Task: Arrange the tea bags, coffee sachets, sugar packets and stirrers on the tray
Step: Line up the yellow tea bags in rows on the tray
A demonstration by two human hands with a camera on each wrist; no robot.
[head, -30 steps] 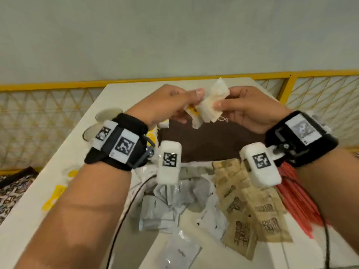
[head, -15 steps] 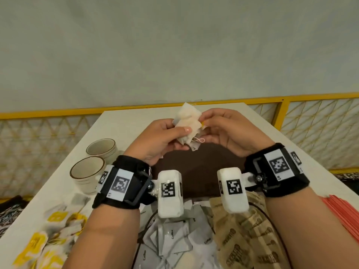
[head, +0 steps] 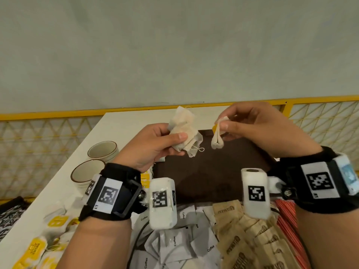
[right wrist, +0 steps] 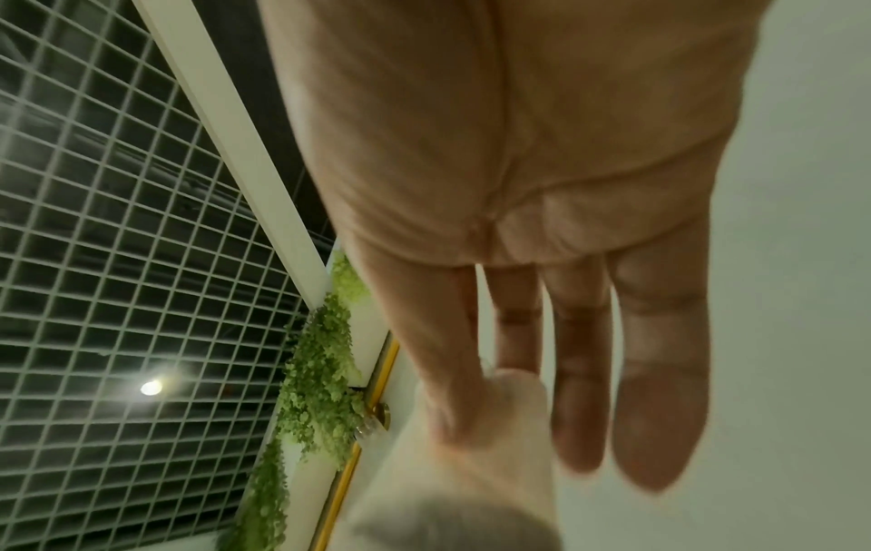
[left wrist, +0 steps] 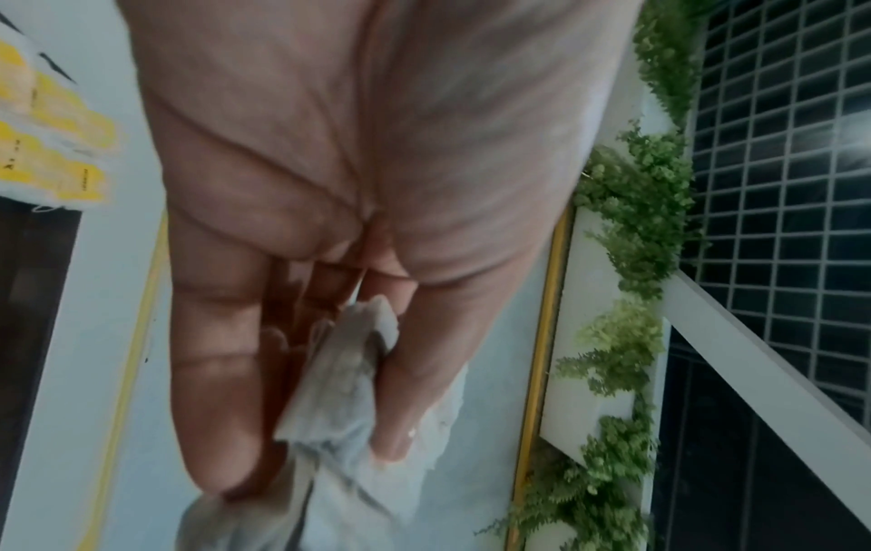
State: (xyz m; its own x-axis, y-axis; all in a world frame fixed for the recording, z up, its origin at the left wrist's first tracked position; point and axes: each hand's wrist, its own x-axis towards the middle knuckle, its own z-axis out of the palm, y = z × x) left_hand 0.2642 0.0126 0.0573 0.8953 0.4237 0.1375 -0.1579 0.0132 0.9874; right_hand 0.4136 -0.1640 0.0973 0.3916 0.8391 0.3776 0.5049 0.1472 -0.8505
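Above one tray [head: 209,177], each hand's grip pinches tea bags [head: 184,131].

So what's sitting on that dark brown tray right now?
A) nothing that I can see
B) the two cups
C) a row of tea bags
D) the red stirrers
A: the visible part of the tray is bare, while the left hand and the right hand each hold tea bags in the air above it; the cups stand on the table to its left.
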